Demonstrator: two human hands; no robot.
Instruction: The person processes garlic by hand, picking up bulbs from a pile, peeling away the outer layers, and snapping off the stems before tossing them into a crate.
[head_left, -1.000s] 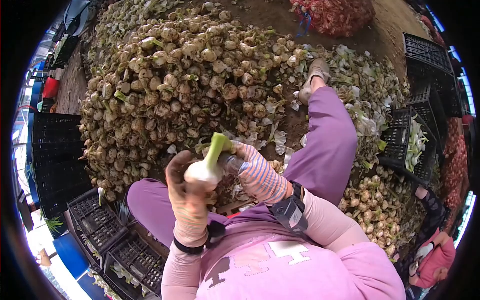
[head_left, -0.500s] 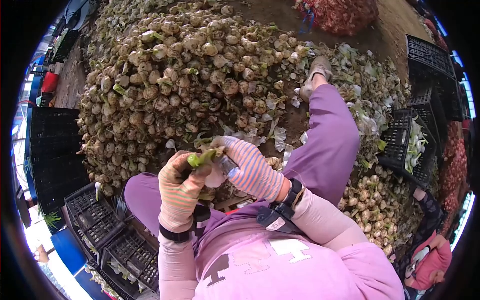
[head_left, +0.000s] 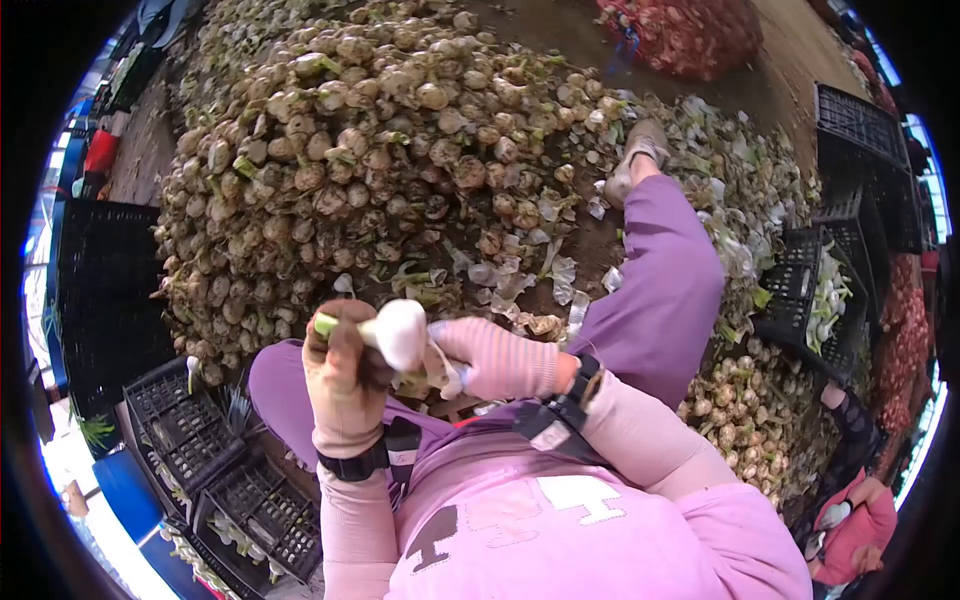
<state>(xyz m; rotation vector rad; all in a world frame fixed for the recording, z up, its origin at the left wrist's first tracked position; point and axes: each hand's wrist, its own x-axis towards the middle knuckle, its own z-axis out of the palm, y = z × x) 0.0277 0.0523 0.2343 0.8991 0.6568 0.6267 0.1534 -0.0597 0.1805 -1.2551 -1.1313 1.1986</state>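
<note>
My left hand (head_left: 345, 370), in a striped, soiled glove, is closed round the green stem of a garlic bulb (head_left: 400, 334). The bulb's smooth white head points to the right, out of my fist. Close beside it, my right hand (head_left: 500, 357), in a striped glove, has its fingers curled in. Something pale shows at those fingertips, too blurred to name. Ahead of both hands rises a large heap of dirt-covered garlic bulbs (head_left: 330, 180) with cut stems. Loose papery skins (head_left: 560, 278) lie on the ground between the heap and my leg.
Black plastic crates (head_left: 180, 425) stand at my left, and another crate (head_left: 790, 285) with white-green stalks is at the right. A smaller pile of bulbs (head_left: 740, 410) lies beside my right leg. A full red net sack (head_left: 690, 35) sits ahead. A person in pink (head_left: 860, 530) works at lower right.
The garlic bulb has turned up into clear view and now shows a clean white head. My right hand has moved off it, slightly down and to the right.
</note>
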